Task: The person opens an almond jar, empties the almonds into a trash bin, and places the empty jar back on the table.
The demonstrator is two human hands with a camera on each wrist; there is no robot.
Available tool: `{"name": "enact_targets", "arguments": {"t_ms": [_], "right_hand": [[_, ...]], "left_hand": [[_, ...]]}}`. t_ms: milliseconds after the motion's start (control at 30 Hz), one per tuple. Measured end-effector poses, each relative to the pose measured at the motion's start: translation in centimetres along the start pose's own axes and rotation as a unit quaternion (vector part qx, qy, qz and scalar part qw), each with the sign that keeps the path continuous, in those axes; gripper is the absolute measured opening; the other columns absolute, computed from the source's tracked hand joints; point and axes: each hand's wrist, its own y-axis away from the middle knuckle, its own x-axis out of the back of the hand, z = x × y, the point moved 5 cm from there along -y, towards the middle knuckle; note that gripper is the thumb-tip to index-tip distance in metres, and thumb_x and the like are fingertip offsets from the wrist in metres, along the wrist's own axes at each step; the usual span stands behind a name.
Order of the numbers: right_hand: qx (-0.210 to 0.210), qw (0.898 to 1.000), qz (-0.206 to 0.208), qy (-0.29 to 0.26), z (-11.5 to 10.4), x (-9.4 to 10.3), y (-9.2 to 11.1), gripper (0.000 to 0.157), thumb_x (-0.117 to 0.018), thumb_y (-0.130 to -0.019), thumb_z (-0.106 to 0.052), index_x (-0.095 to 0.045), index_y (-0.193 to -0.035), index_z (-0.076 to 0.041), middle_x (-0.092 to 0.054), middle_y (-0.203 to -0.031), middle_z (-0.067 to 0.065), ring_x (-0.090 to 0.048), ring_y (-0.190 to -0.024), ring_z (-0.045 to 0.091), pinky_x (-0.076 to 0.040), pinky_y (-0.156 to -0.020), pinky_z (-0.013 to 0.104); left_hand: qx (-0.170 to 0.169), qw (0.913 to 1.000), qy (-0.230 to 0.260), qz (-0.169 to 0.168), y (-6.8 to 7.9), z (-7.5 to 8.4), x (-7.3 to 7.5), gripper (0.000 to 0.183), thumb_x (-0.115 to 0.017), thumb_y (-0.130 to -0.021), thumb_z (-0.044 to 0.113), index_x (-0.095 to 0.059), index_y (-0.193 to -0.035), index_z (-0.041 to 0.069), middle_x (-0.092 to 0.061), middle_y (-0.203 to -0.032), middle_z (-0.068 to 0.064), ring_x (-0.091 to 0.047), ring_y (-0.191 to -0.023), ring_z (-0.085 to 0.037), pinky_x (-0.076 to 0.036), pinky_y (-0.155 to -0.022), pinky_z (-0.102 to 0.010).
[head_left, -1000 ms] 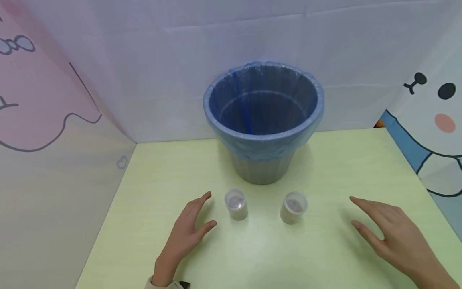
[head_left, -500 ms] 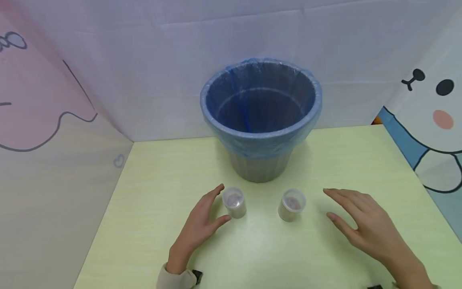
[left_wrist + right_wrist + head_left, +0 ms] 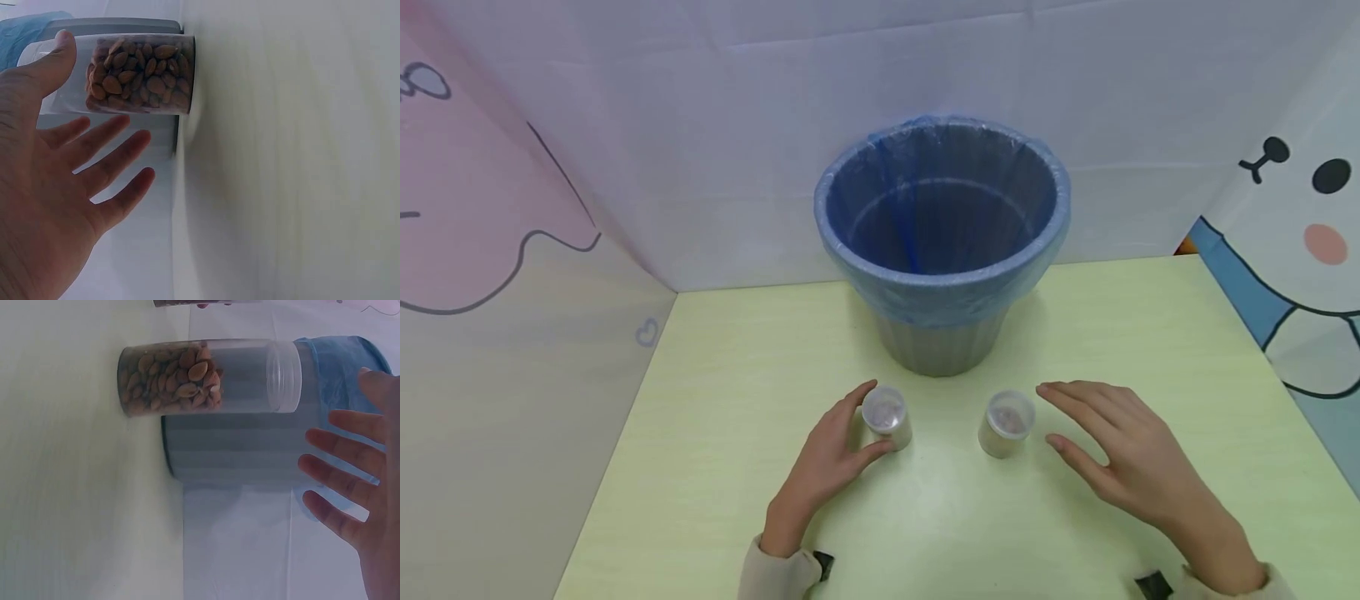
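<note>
Here, left fingers (image 3: pixel 119 157) flank an almond jar (image 3: pixel 128 76).

left jar (image 3: pixel 887 419), right jar (image 3: pixel 1005 425): on table (image 3: pixel 745 358) | bin (image 3: pixel 942 312): behind both | nuts (image 3: pixel 169 378): in each jar

A yellowish table (image 3: pixel 730 358) bears two almond jars (image 3: pixel 889 419) (image 3: pixel 1006 423) and a bin (image 3: pixel 942 302).

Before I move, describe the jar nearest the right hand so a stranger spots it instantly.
Find the big grey bin with a blue liner. In front stand two clear jars holding brown nuts. Take the right jar: the head view shows a gap between it and the right hand, whereas the left hand overlaps the left jar.
</note>
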Motion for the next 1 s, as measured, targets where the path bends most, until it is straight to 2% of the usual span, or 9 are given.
{"name": "enact_targets", "arguments": {"t_ms": [200,400,567,767,1000], "right_hand": [[0.015,1.0,0.004,-0.009,-0.6,-0.6,-0.9,0.056,-0.045,-0.109,-0.052,-0.069,-0.137,-0.01,-0.073,-0.129,0.007,-0.065,-0.114,0.028,-0.029,-0.116,0.014],[0.031,0.999,0.005,-0.015,-1.2,-1.2,-1.8,0.054,-0.046,-0.11,-0.05,-0.069,-0.137,-0.009,-0.073,-0.129,0.006,-0.066,-0.115,0.026,-0.033,-0.113,0.019],[0.037,0.999,-0.004,-0.02,-1.5,-1.7,-2.2,0.054,-0.044,-0.11,-0.049,-0.068,-0.137,-0.009,-0.073,-0.129,0.005,-0.066,-0.115,0.026,-0.036,-0.111,0.021],[0.051,0.998,-0.001,-0.021,-2.1,-2.3,-2.7,0.051,-0.046,-0.11,-0.047,-0.069,-0.137,-0.011,-0.073,-0.129,0.003,-0.068,-0.114,0.024,-0.046,-0.097,0.035],[0.06,0.998,-0.004,-0.03,-2.9,-2.8,-3.3,0.048,-0.045,-0.111,-0.046,-0.068,-0.138,-0.013,-0.073,-0.127,0.001,-0.068,-0.113,0.021,-0.047,-0.096,0.035]], "left_hand": [[0.004,0.9999,0.01,0.004,-0.1,0.0,-0.3,0.084,-0.089,-0.083,0.036,-0.046,-0.155,0.025,-0.063,-0.144,0.002,-0.061,-0.134,-0.026,-0.049,-0.11,-0.053],[-0.009,0.9998,0.015,0.009,-0.2,0.1,-0.3,0.076,-0.088,-0.085,0.035,-0.051,-0.149,0.018,-0.069,-0.133,-0.001,-0.066,-0.123,-0.026,-0.053,-0.102,-0.053],[-0.013,0.9997,0.018,0.01,-0.2,0.1,-0.4,0.073,-0.086,-0.087,0.034,-0.052,-0.148,0.014,-0.068,-0.134,-0.002,-0.065,-0.126,-0.026,-0.053,-0.104,-0.053],[-0.024,0.9995,0.014,0.015,-0.3,0.3,-0.2,0.071,-0.084,-0.089,0.032,-0.052,-0.149,0.013,-0.067,-0.137,-0.003,-0.064,-0.129,-0.027,-0.052,-0.106,-0.053],[-0.052,0.9984,-0.001,0.022,-0.2,0.7,0.0,0.07,-0.08,-0.093,0.036,-0.049,-0.151,0.013,-0.062,-0.142,-0.005,-0.061,-0.131,-0.026,-0.052,-0.106,-0.052]]}}
